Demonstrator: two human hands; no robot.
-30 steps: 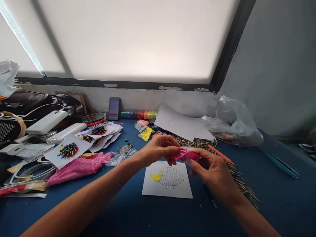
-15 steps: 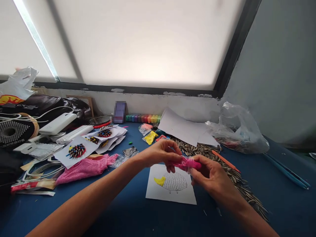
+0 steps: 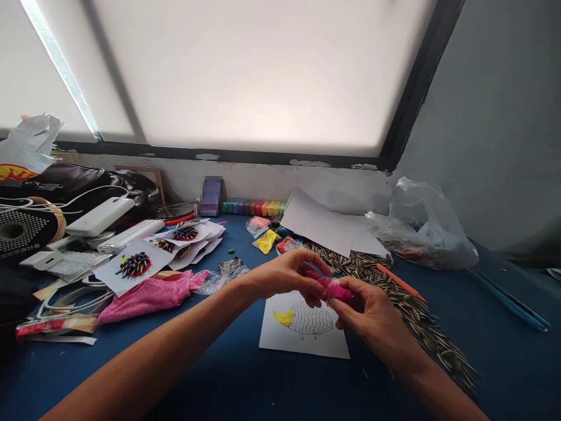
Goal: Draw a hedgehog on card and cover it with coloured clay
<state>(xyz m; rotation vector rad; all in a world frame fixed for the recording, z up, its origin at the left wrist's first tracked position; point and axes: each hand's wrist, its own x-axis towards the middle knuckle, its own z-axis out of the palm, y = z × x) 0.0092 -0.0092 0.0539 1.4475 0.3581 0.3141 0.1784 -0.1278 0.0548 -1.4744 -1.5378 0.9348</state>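
Note:
Between both hands is a small packet of bright pink modelling clay (image 3: 336, 291) in clear plastic. My left hand (image 3: 294, 275) pinches its left end, and my right hand (image 3: 360, 303) grips the right end with thumb and fingers. Just below them lies a white sheet with a hedgehog drawing (image 3: 311, 320); its pointed face is covered with yellow clay (image 3: 284, 317), while the body carries only pen marks. Beyond my hands rests a packet of yellow clay (image 3: 266, 241). Striped sunflower seeds (image 3: 421, 324) spread along the right side of the sheet.
Finished seed hedgehog cards (image 3: 135, 266) lie left, by a pink cloth (image 3: 151, 298) and white power banks (image 3: 101, 216). Coloured clay blocks (image 3: 254, 208) line the wall. White paper (image 3: 326, 225), a plastic bag (image 3: 427, 228), an orange pen (image 3: 401, 282) and blue tweezers (image 3: 511, 301) are right.
Both hands have drawn slightly closer together around the pink clay packet, which is turned a little and more covered by the fingers. The view has shifted slightly.

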